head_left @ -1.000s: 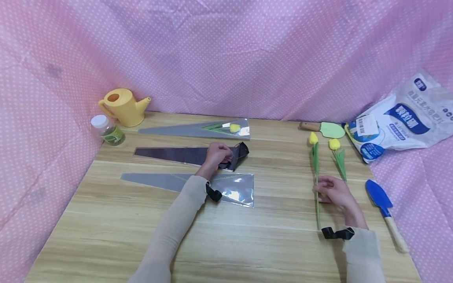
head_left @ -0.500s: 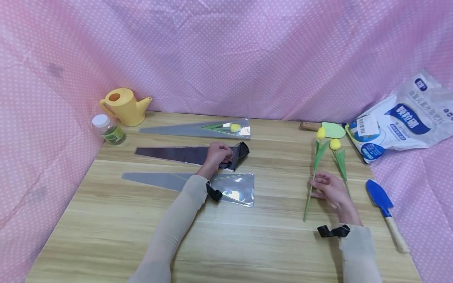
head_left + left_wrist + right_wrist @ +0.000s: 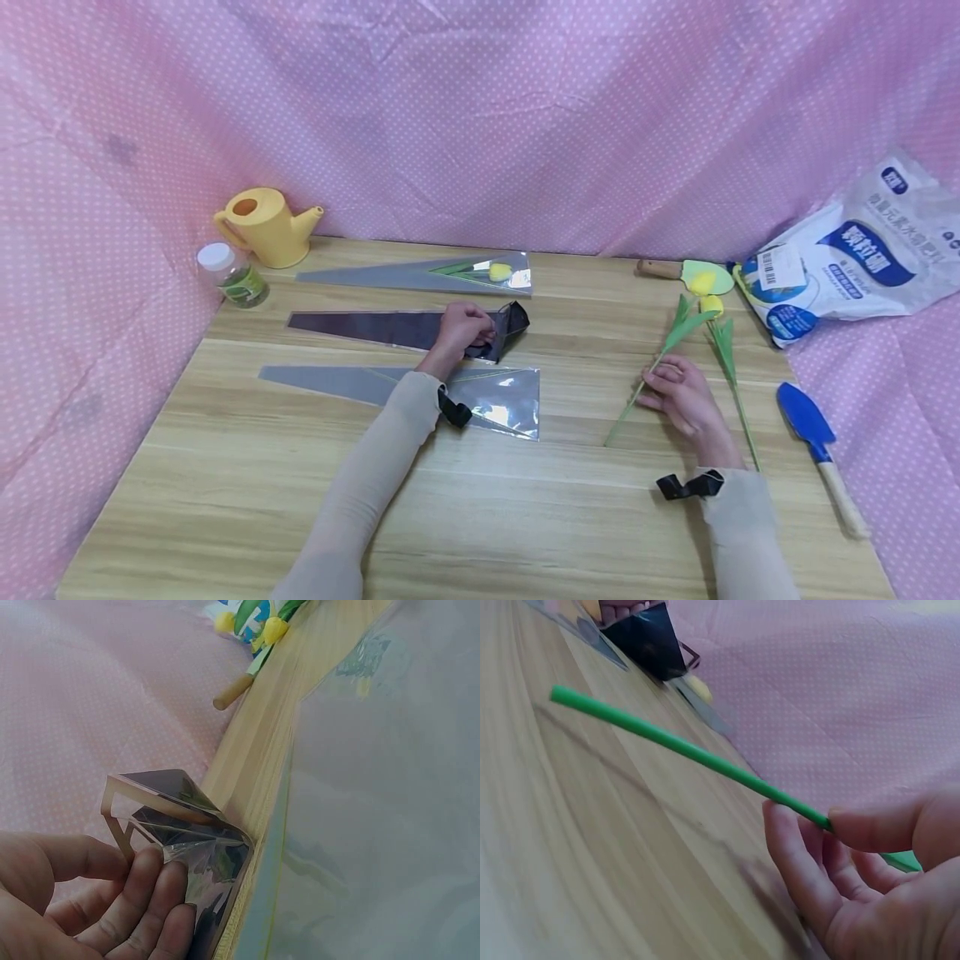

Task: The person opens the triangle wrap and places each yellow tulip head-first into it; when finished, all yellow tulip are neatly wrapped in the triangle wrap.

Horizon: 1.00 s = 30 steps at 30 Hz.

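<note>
My left hand (image 3: 459, 332) pinches the edge of a dark flower sleeve (image 3: 360, 327), lifting its wide mouth. In the left wrist view the sleeve's mouth (image 3: 184, 799) gapes beside my thumb and fingers. My right hand (image 3: 681, 400) pinches the stem of a yellow artificial tulip (image 3: 678, 327). The stem's cut end slants down toward the left, and its bloom leans over the green trowel. In the right wrist view the green stem (image 3: 660, 737) is held above the table, casting a shadow. A second tulip (image 3: 724, 350) lies on the table just right of that hand.
A clear sleeve with a tulip inside (image 3: 375, 277) lies behind the dark one; another clear sleeve (image 3: 495, 396) lies in front. At back left stand a yellow watering can (image 3: 273, 229) and a jar (image 3: 234, 279). Rightward are a green trowel (image 3: 708, 275), a fertilizer bag (image 3: 847, 258) and a blue trowel (image 3: 806, 417).
My right hand has moved left with the tulip, whose stem end swung left while its bloom tipped right. The left hand stays at the dark sleeve.
</note>
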Motion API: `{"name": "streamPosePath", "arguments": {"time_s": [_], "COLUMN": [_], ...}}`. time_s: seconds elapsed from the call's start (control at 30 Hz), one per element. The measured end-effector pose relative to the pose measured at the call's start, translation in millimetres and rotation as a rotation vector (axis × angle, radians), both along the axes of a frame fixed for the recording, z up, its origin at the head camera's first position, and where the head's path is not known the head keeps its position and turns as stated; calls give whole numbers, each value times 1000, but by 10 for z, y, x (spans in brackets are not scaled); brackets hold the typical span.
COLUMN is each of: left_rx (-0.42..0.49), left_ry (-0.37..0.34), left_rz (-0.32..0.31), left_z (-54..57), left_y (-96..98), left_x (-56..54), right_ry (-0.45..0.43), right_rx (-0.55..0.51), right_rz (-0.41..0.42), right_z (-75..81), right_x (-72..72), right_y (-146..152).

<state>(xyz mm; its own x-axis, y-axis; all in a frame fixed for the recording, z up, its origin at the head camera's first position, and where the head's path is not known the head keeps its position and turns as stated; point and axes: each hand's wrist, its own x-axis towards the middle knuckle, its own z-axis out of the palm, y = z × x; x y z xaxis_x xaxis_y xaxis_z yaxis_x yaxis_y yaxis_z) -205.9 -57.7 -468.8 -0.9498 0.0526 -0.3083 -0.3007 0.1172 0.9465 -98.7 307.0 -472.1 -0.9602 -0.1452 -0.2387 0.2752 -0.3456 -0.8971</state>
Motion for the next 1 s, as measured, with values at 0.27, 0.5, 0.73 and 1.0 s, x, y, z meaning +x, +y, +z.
{"name": "streamPosePath", "arguments": {"time_s": [0.27, 0.5, 0.73, 1.0], "left_rx": [24, 14, 11, 10], "left_ry": [-10, -14, -17, -17], "left_rz": [-3, -1, -4, 1], "left_z": [-4, 5, -7, 7], "left_y": [7, 2, -1, 6], "left_x": [-9, -1, -7, -3], "right_ry": [-21, -51, -68, -88], "right_rx": [-80, -82, -184, -284], "right_rz": [-39, -109, -159, -232], "right_z": [17, 55, 97, 151], "right_x": [-64, -108, -167, -257], "right_y": [-166, -294, -414, -541]}}
